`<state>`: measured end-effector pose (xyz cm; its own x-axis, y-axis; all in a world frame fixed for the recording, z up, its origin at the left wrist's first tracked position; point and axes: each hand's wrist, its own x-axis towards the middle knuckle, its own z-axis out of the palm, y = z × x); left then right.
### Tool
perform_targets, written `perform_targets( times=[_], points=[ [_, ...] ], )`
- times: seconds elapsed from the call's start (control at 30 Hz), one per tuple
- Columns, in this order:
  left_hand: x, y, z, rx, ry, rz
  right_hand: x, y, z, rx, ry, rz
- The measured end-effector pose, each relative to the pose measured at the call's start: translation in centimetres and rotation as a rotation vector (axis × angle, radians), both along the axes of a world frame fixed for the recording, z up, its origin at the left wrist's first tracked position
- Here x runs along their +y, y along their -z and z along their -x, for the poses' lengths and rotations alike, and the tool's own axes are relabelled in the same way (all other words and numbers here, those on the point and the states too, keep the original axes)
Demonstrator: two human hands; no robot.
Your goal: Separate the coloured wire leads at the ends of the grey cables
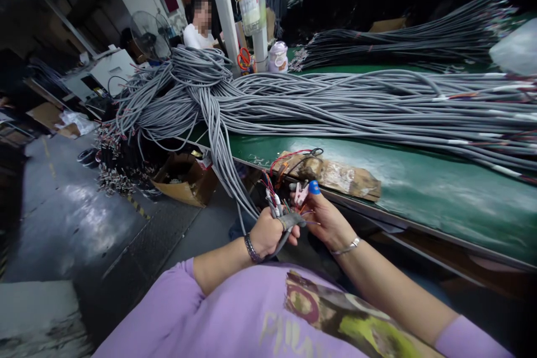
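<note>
Close in front of my body, my left hand (268,233) is closed around the ends of several grey cables (229,170) that hang down from the bench. Thin coloured wires (272,193) fan out of the cable ends above its fingers. A grey covering lies across the fingertip area; whether it is tape or a finger sleeve I cannot make out. My right hand (327,218) is beside it, a blue cover on its thumb. Between thumb and fingers it pinches a pale pink clip (301,194), near the loose wires. Its lower fingers are partly hidden.
A large pile of grey cables (335,100) lies along the green bench (419,196). A taped board with leads (335,174) rests at the bench edge. Below stands a cardboard box (184,179). Black cables (398,45) lie farther back. A person (199,36) sits behind the post.
</note>
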<state>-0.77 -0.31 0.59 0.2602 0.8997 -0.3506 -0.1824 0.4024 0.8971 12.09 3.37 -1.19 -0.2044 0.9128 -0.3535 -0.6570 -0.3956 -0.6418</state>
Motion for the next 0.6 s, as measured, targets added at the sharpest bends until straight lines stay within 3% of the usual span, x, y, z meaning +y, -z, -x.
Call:
perform_targets(
  times=[0.27,0.4,0.53,0.6],
  points=[
    [-1.1,0.2,0.4,-0.056,-0.019,-0.036,-0.3,-0.6,-0.7,0.043,-0.075,-0.002],
    [-1.4,0.1,0.2,-0.062,-0.087,-0.054,-0.2,-0.2,-0.8,0.009,-0.055,-0.079],
    [-1.0,0.0,-0.2,-0.081,-0.141,-0.040,-0.7,0.7,-0.8,-0.262,0.086,-0.269],
    [-0.8,0.0,-0.3,-0.091,-0.161,-0.032,-0.8,0.9,-0.7,-0.325,0.094,-0.288]
  ],
)
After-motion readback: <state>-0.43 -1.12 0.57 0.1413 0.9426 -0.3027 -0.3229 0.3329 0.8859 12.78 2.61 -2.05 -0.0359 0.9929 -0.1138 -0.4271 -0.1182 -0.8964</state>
